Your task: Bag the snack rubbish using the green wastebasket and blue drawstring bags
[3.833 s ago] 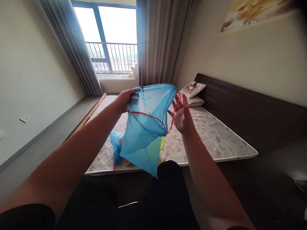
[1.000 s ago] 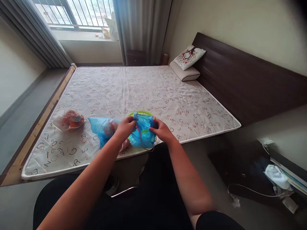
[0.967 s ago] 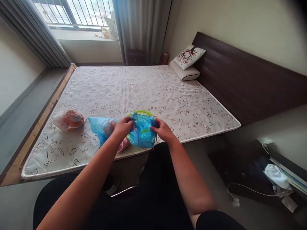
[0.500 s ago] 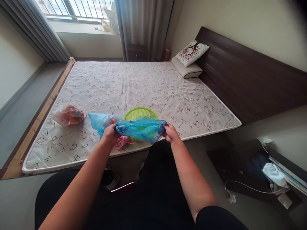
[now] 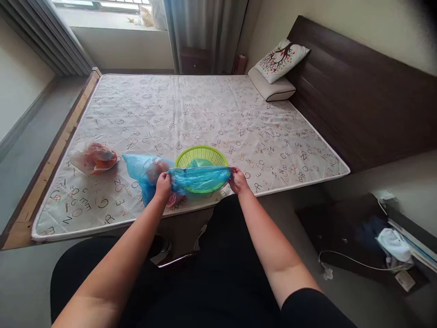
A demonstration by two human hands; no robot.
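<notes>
Stretched between my two hands is a translucent blue plastic bag (image 5: 201, 179). My left hand (image 5: 164, 184) is closed on one end of its edge, my right hand (image 5: 238, 180) on the other. Just behind and partly beneath the bag stands a yellow-green plastic basket (image 5: 201, 152), its near side seen through the film; some bluish-green film lies inside it. Left of my left hand rests another blue plastic bag (image 5: 138, 168) with something reddish in it. A pink item (image 5: 175, 199) shows partly below the held bag. Farther left lies a clear plastic bag (image 5: 95, 158) with orange-red contents.
All this is on a bare, letter-printed mattress (image 5: 191, 109). A tree-print cushion (image 5: 282, 60) and a beige pillow (image 5: 269, 85) lie by the dark headboard (image 5: 358, 86). At right, a dark bedside cabinet (image 5: 341, 246) carries a white cloth item (image 5: 394, 243) and a cable.
The held bag has been pulled flatter and tauter, its dangling red-edged part no longer hanging down. My hands have drawn slightly closer together. The view has tilted down a little.
</notes>
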